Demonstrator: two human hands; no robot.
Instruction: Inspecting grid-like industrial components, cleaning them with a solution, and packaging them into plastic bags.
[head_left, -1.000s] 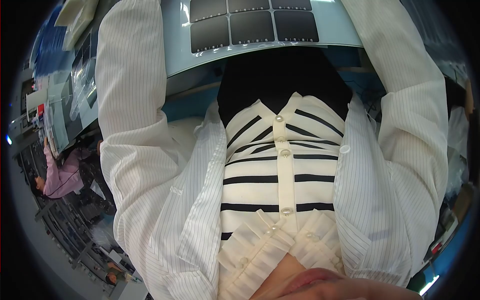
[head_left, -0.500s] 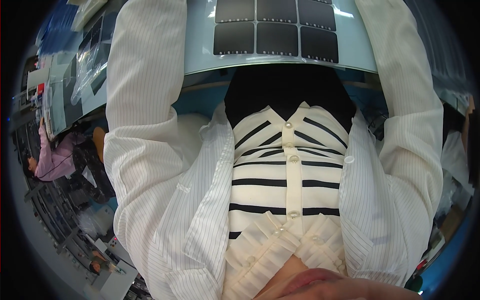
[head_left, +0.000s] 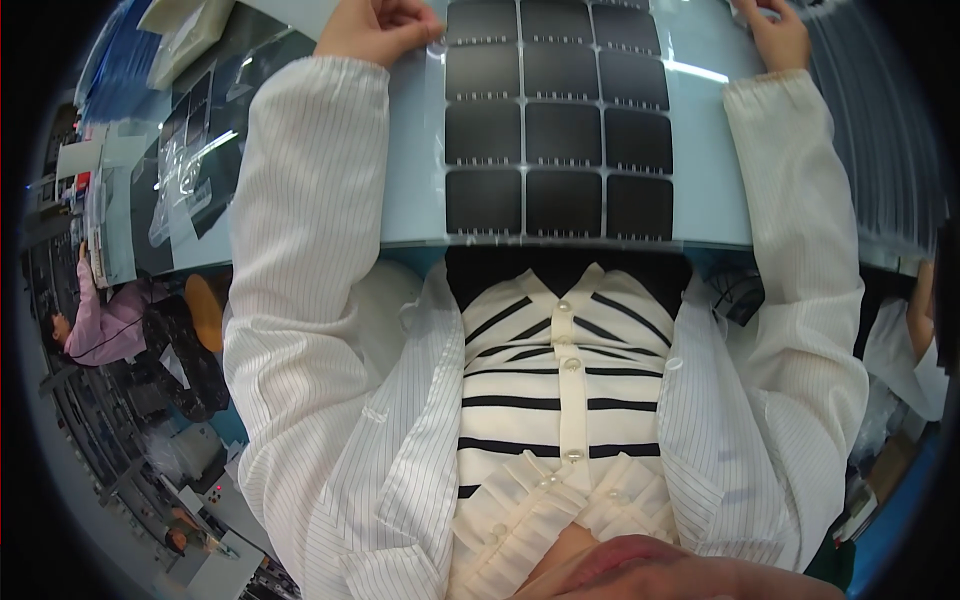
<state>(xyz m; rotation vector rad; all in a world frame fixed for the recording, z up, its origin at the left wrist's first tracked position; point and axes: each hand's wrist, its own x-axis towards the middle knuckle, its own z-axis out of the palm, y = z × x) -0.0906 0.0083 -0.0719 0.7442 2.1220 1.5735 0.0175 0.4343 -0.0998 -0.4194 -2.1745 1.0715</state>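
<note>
Dark rounded rectangles, joined in rows on a clear film sheet [head_left: 563, 205], lie on the pale glass-topped table in front of me. Each has small pale marks along its lower edge. My left hand [head_left: 385, 28] is at the sheet's upper left edge, thumb and fingers pinched together. What lies between those fingertips is too small to make out. Beyond the sheet's right side, my right hand [head_left: 777, 38] is at the top of the picture with its fingers curled in a pinch. The picture's edge cuts part of it off, and what it grips cannot be made out.
Clear plastic bags with dark sheets [head_left: 190, 180] lie on the table [head_left: 410, 190] to the left, below a cream-coloured block [head_left: 190, 40]. A stack of clear plastic sheets [head_left: 870, 150] stands on the right. A person in pink [head_left: 105, 315] sits at the far left.
Both hands have come into view at the top as my forearms drew back toward me. More rows of dark rectangles and more of the table now show.
</note>
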